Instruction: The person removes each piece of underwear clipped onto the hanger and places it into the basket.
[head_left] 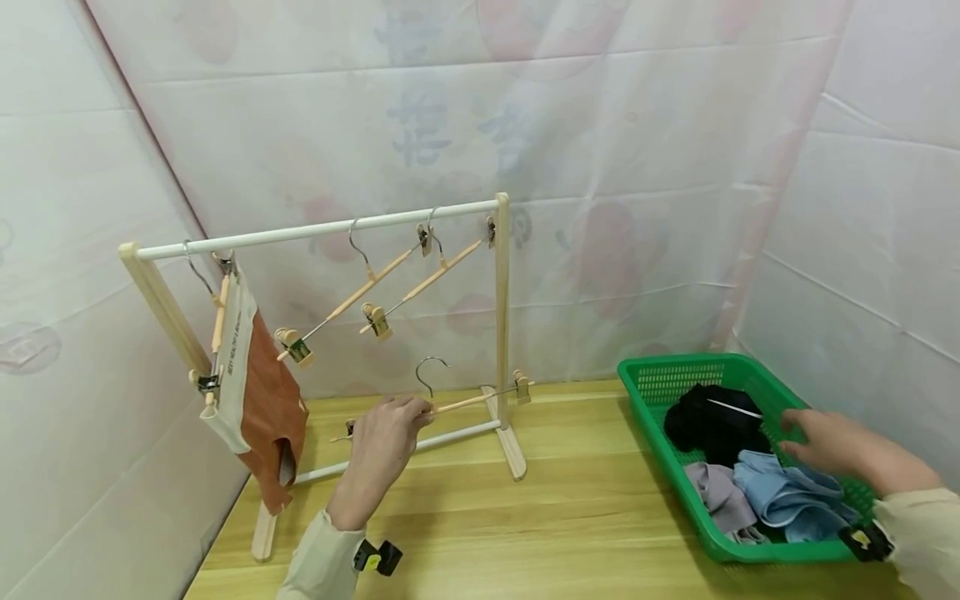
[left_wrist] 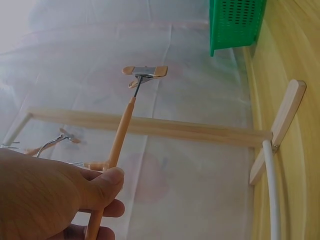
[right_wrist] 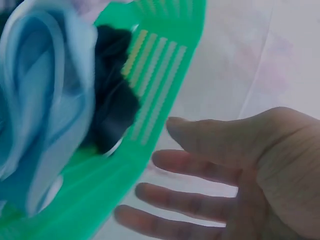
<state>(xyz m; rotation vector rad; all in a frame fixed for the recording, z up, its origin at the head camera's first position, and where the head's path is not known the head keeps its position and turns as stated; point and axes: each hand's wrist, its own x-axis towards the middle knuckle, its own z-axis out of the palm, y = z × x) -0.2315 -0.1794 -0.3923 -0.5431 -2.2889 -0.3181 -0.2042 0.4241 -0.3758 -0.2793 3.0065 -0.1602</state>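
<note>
My left hand (head_left: 386,442) grips a wooden clip hanger (head_left: 465,403) near its middle, in front of the rack and below its top rail. The left wrist view shows the thumb and fingers round the hanger's bar (left_wrist: 121,135), with a clip (left_wrist: 145,71) at its far end. My right hand (head_left: 840,446) hovers over the right side of the green basket (head_left: 660,467), fingers apart and holding nothing. Inside the basket lie a black cloth (head_left: 712,421), a light blue garment (head_left: 795,496) and a greyish-purple cloth (head_left: 722,496). In the right wrist view the fingers (right_wrist: 185,167) stay apart from the clothes.
A small wooden rack (head_left: 502,317) with a white top rail (head_left: 300,234) stands on the left of the wood-grain table (head_left: 570,508). An orange and cream garment (head_left: 262,392) hangs at its left end. Two bare clip hangers (head_left: 367,287) hang towards the right. Pale curtains surround the table.
</note>
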